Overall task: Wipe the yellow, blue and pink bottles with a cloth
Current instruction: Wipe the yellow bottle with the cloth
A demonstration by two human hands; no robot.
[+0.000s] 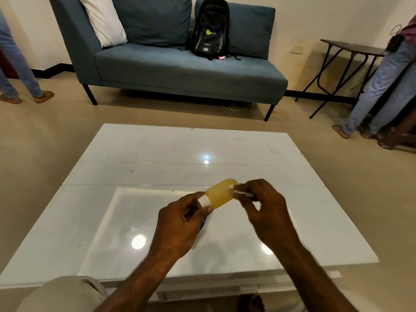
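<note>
My left hand (183,218) holds the yellow bottle (221,193) by its white cap end, lying tilted above the white glossy table (157,158). My right hand (265,206) pinches a small white cloth (239,192) against the bottle's far end. A sliver of something blue-purple (203,222) shows just under my left hand; I cannot tell what it is. No pink bottle shows on the table.
A blue sofa (180,70) with a black backpack (211,28) and a white cushion stands behind the table. A folding side table (351,50) is at the right. One person's legs stand at the far left, another person at the far right.
</note>
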